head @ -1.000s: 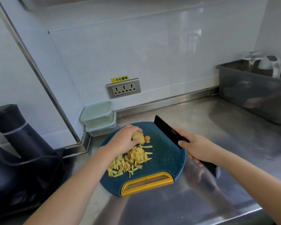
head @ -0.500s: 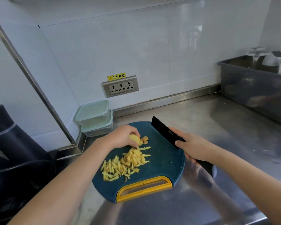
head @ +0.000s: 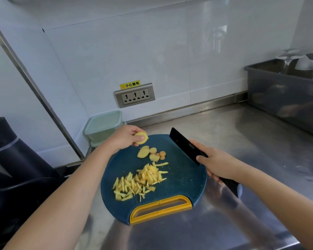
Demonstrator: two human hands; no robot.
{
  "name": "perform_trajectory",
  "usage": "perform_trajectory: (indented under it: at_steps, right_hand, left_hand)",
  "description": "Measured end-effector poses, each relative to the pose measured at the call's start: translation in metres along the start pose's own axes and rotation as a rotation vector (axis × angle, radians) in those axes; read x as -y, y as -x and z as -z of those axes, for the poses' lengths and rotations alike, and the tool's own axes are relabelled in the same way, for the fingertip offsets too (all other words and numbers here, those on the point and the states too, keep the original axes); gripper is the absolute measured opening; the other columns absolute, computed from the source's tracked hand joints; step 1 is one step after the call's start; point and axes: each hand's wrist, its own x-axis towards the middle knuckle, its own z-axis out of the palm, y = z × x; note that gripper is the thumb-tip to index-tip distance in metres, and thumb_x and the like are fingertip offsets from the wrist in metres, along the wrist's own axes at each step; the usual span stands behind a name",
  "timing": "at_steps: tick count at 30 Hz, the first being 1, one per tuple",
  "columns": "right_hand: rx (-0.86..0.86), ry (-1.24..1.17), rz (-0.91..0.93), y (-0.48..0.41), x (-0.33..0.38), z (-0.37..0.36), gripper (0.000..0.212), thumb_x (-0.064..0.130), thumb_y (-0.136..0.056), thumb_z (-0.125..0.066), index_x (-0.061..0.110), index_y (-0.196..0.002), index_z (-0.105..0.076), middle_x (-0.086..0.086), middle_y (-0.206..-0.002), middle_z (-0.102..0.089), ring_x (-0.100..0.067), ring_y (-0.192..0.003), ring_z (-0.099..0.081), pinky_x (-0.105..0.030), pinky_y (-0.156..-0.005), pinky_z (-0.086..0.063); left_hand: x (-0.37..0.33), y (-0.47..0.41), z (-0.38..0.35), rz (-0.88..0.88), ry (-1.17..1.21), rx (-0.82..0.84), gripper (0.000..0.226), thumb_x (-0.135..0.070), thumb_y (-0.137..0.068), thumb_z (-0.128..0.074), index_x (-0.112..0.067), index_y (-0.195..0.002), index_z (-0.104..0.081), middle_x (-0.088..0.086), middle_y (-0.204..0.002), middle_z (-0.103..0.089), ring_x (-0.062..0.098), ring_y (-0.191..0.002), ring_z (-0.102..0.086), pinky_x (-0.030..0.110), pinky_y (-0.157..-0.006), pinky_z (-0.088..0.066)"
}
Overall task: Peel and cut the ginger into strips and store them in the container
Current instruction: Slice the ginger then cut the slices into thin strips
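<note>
Left hand point(head: 124, 137): pinching ginger piece point(head: 141, 138) above board point(head: 184, 177). Right hand point(head: 215, 163): gripping knife point(head: 185, 146). Slices point(head: 150, 153), strips point(head: 141, 177) on board; container point(head: 103, 125) behind. We set piece flat-side down, tuck fingertips, slice thin.

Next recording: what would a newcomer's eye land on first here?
The yellow pile of ginger strips at the middle of the round blue cutting board stands out first. The right hand grips a black knife over the board's right edge, while the left hand holds a ginger piece above its far side.
</note>
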Motion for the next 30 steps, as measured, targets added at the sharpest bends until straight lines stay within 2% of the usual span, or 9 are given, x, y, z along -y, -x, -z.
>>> perform_trajectory:
  at_steps: [4,9,13,17,19,21,24,26,30]
  right_hand:
    - [0.002,-0.040,-0.001,0.001,-0.002,0.002,0.058,0.023,-0.104,-0.039,0.049,-0.150,-0.015,-0.004,-0.058,-0.053,-0.010,-0.039,-0.048,-0.025,-0.043,-0.047]
    - [-0.023,-0.113,-0.044,-0.001,-0.006,0.010,0.057,0.019,-0.103,-0.040,0.050,-0.147,-0.022,-0.004,-0.053,-0.050,-0.013,-0.039,-0.046,-0.026,-0.041,-0.043]
    - [-0.010,-0.258,-0.116,0.002,-0.020,0.025,0.053,0.018,-0.103,-0.041,0.050,-0.144,-0.031,-0.001,-0.047,-0.045,-0.014,-0.038,-0.041,-0.024,-0.040,-0.037]
    - [-0.013,-0.234,-0.120,0.005,-0.025,0.023,0.056,0.019,-0.102,-0.042,0.052,-0.146,-0.027,0.000,-0.045,-0.047,-0.015,-0.038,-0.043,-0.026,-0.042,-0.040]
    - [-0.018,-0.184,-0.106,0.005,-0.023,0.021,0.056,0.019,-0.102,-0.041,0.052,-0.146,-0.027,0.001,-0.044,-0.048,-0.015,-0.037,-0.044,-0.026,-0.043,-0.042]
    - [-0.015,-0.158,-0.102,0.006,-0.020,0.021,0.056,0.019,-0.102,-0.040,0.052,-0.145,-0.026,0.002,-0.043,-0.047,-0.014,-0.036,-0.044,-0.024,-0.041,-0.041]
    - [-0.006,-0.154,-0.098,0.008,-0.017,0.022,0.057,0.019,-0.103,-0.039,0.051,-0.147,-0.023,0.001,-0.045,-0.047,-0.012,-0.036,-0.044,-0.022,-0.039,-0.041]
    - [-0.010,-0.159,-0.103,0.008,-0.016,0.022,0.057,0.019,-0.103,-0.040,0.051,-0.147,-0.023,-0.001,-0.048,-0.048,-0.012,-0.037,-0.045,-0.023,-0.040,-0.042]
    - [-0.026,-0.159,-0.095,0.009,-0.019,0.021,0.058,0.019,-0.102,-0.040,0.053,-0.146,-0.023,-0.002,-0.052,-0.049,-0.012,-0.039,-0.045,-0.024,-0.041,-0.043]
  left_hand:
    - [-0.008,0.003,-0.012,0.043,0.102,0.022,0.024,-0.011,-0.089,-0.063,-0.011,-0.113,-0.061,0.007,-0.108,-0.067,0.015,-0.090,-0.065,0.020,-0.070,-0.056]
    - [-0.037,0.018,-0.055,-0.078,0.061,0.052,0.016,-0.015,-0.087,-0.067,-0.021,-0.101,-0.062,0.000,-0.102,-0.066,0.018,-0.084,-0.068,0.032,-0.076,-0.058]
    - [-0.052,0.026,-0.100,-0.087,-0.001,0.166,0.018,-0.025,-0.085,-0.069,-0.016,-0.101,-0.067,0.001,-0.100,-0.071,0.004,-0.075,-0.062,0.016,-0.062,-0.051]
    - [-0.047,0.027,-0.107,-0.124,-0.199,0.009,0.029,-0.036,-0.085,-0.067,-0.018,-0.108,-0.068,-0.004,-0.102,-0.069,0.003,-0.081,-0.060,0.018,-0.075,-0.048]
    - [-0.040,0.024,-0.092,-0.068,-0.288,-0.132,0.036,-0.038,-0.088,-0.063,-0.018,-0.118,-0.062,-0.004,-0.108,-0.066,0.006,-0.083,-0.059,0.025,-0.081,-0.049]
    - [-0.027,0.020,-0.073,0.065,-0.440,-0.197,0.047,-0.039,-0.088,-0.062,-0.013,-0.128,-0.053,0.002,-0.117,-0.062,0.013,-0.095,-0.059,0.027,-0.081,-0.045]
    - [-0.007,0.015,-0.056,0.230,-0.545,-0.128,0.047,-0.045,-0.086,-0.062,-0.007,-0.113,-0.058,0.007,-0.103,-0.062,0.020,-0.091,-0.059,0.027,-0.069,-0.041]
    - [0.000,0.014,-0.052,0.230,-0.504,-0.116,0.035,-0.040,-0.086,-0.064,-0.008,-0.098,-0.063,0.004,-0.091,-0.059,0.019,-0.082,-0.056,0.030,-0.071,-0.043]
    - [-0.002,0.020,-0.048,0.177,-0.461,-0.154,0.029,-0.033,-0.084,-0.067,-0.007,-0.097,-0.066,0.003,-0.088,-0.058,0.023,-0.086,-0.061,0.031,-0.073,-0.044]
